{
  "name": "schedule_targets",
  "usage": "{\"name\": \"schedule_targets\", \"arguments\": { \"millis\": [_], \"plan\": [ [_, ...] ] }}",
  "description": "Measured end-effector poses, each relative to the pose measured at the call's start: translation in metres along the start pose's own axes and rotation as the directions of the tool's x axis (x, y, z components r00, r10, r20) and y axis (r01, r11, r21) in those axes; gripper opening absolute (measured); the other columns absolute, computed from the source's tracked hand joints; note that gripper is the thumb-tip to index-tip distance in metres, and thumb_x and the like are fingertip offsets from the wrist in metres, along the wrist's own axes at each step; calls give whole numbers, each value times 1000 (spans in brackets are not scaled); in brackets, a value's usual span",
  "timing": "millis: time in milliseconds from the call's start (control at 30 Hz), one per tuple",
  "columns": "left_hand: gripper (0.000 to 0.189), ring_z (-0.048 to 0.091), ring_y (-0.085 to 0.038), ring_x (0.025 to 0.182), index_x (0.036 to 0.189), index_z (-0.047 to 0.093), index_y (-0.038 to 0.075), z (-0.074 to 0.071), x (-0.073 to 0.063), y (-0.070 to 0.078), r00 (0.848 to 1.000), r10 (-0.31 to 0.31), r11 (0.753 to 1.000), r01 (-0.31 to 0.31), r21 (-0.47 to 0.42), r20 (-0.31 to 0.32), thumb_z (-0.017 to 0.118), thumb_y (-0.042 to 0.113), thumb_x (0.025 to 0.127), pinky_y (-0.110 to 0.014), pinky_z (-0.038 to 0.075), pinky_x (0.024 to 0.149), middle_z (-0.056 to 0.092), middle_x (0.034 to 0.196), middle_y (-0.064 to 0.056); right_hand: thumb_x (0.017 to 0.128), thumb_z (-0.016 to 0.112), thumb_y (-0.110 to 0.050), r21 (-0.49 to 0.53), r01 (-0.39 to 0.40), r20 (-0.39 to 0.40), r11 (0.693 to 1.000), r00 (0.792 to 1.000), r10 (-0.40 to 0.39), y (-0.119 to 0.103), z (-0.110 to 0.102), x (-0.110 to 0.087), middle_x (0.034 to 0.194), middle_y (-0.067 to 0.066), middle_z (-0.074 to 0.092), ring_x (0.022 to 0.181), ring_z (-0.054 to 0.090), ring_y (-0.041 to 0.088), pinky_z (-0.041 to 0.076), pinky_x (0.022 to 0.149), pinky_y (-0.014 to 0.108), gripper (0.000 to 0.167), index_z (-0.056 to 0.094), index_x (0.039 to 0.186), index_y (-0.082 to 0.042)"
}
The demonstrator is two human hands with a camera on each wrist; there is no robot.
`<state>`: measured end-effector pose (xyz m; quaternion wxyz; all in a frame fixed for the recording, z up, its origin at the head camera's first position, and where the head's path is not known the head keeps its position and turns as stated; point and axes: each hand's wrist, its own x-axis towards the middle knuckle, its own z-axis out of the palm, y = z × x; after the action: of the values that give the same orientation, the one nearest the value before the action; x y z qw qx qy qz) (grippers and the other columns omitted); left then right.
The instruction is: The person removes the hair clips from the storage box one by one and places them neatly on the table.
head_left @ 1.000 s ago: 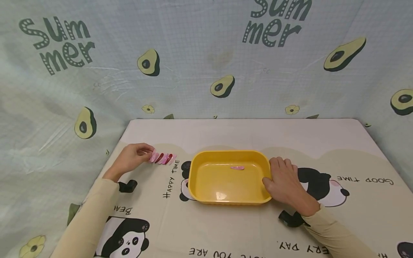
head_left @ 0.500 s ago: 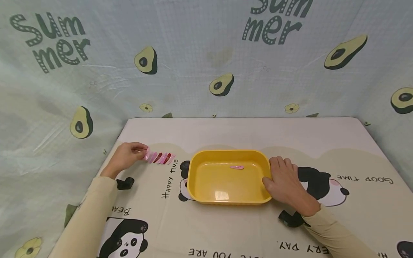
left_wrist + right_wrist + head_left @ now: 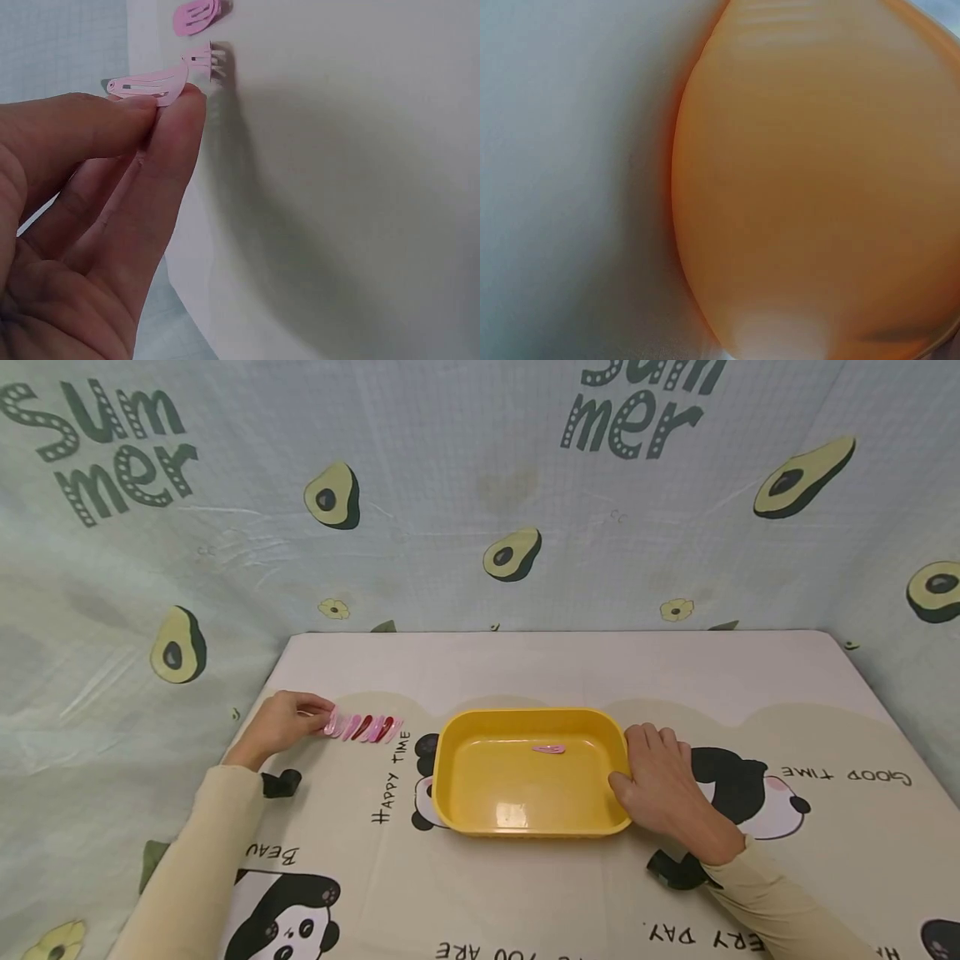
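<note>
At the left end of the clip row my left hand (image 3: 281, 725) pinches a light pink snap hair clip (image 3: 154, 86) between thumb and fingertips. Pink and dark red hair clips (image 3: 367, 728) lie side by side in a slanting row to its right. In the left wrist view, a toothed pink clip (image 3: 199, 60) and a deeper pink clip (image 3: 196, 16) are just beyond the fingertips. My right hand (image 3: 663, 781) grips the right rim of a yellow tray (image 3: 480, 797), thumb over its inner edge. Inside the tray lies one pink snap clip (image 3: 549, 749).
A cream tablecloth (image 3: 540, 893) printed with pandas and words covers the table. Behind it hangs a pale curtain (image 3: 420, 527) with avocado prints, which also runs down the left and right sides. Black cameras (image 3: 282, 783) are strapped at both wrists.
My left hand has moved a little left, toward the row's left end. The whole head view has also shifted slightly. My right hand keeps its grip on the tray.
</note>
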<state>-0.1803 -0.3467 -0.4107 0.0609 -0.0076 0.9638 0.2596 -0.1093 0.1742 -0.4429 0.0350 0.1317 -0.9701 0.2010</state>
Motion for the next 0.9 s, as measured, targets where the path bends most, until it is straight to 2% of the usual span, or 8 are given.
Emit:
{"name": "schedule_targets", "arguments": {
  "millis": [167,300,600,900],
  "plan": [
    [27,69,-27,96,120,72,-4,0,2,1,999,-20,1000,19,20,45,66,12,99,-30,51,77,73,117,-25,89,55,-17,2,2,-5,1000,1000,-2,0,0,0,92,8,46,91,37,29,23,78,40,31,52,114,1],
    [26,68,-22,87,118,73,-5,-1,5,3,998,-8,999,4,50,63,66,10,99,-26,49,71,74,113,-25,89,55,-17,3,3,-8,1000,1000,-3,0,1,0,93,9,46,91,37,29,24,78,41,31,52,114,1],
    [25,65,-22,90,119,74,-2,-8,10,7,991,-59,995,49,83,122,65,12,99,-25,50,73,74,114,-21,89,55,-16,3,6,-10,1000,1000,-6,0,0,0,93,8,47,91,37,29,24,78,41,29,53,112,0],
    [22,64,-16,81,113,75,-5,-12,15,14,979,-101,993,87,83,176,65,4,96,-23,50,69,75,103,-16,88,56,-17,13,1,-2,1000,1000,-1,-1,0,0,95,9,48,92,37,28,25,79,42,31,52,114,1]
  ]
}}
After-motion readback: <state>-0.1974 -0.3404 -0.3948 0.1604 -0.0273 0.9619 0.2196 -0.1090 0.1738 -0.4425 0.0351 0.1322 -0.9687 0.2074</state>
